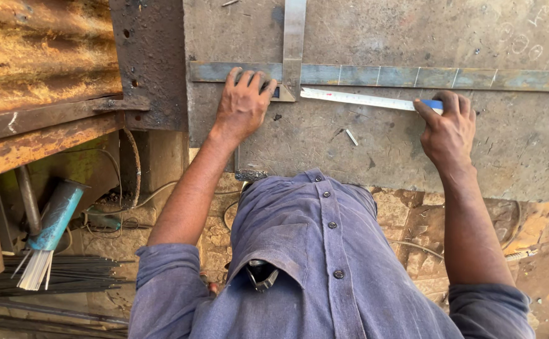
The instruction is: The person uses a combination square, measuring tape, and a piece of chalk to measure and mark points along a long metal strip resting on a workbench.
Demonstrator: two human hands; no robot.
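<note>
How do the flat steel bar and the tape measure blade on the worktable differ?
The flat steel bar is dull grey, wide, and spans the worktable; the tape measure blade is white, narrow, shorter, slightly slanted. The left hand presses the bar; the right hand pins the blade. Both lie flat.

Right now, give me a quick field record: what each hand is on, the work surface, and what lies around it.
left hand: pressed on the flat steel bar, beside the upright steel strip
right hand: pinching the far end of the tape measure
tape measure: stretched along the bar, just below it
surface: steel plate, chalk marks at top right
lower left: blue packet of welding rods
</note>
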